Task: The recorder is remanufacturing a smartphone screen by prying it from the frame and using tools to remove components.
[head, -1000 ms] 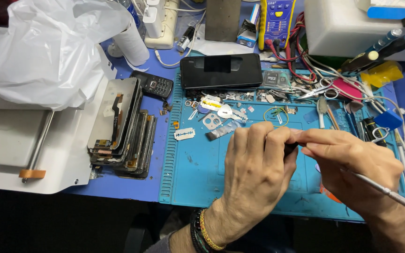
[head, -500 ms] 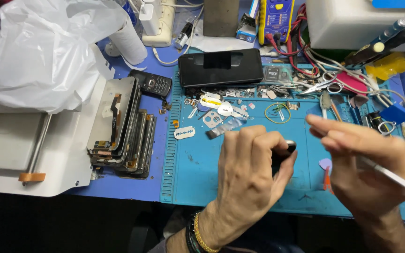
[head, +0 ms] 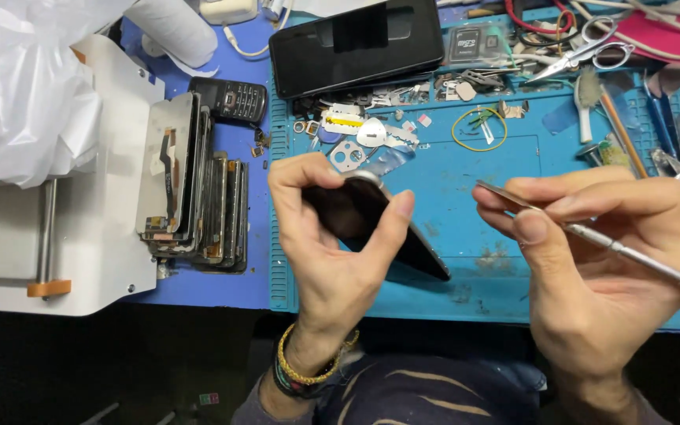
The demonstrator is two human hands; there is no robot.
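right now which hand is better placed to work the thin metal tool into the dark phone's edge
Right. The right hand already pinches the thin metal tool, tip aimed at the dark phone, while the left hand is busy gripping that phone.

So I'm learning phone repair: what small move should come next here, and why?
Probably bring the metal tool leftward to the phone edge. The left hand holds the phone tilted above the blue mat, its edge exposed, while the right hand pinches the tool with its flat tip apart from the phone.
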